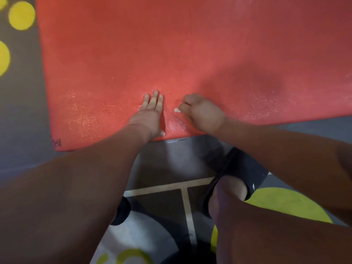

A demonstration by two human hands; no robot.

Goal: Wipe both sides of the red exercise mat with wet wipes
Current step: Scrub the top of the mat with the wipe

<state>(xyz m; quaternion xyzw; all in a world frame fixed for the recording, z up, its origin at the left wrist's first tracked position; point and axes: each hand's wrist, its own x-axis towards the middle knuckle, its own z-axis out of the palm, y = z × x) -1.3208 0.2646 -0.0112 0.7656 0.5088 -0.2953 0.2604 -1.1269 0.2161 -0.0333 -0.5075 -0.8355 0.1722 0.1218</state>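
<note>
Resting flat on the red exercise mat (171, 44), the left hand (150, 113) lies with fingers straight and close together, its thumb at the mat's near edge. Just to its right, the right hand (202, 113) is curled in a fist around a wet wipe (177, 110). Only a small white tuft shows, and the rest is hidden inside the fist. Beyond both hands the mat is cut off at the top and right. Left of the left hand, a dark mark (57, 142) at the mat's corner is too blurred to read.

Grey floor (171, 159); yellow circles (21, 15); black footwear (245, 168)
</note>
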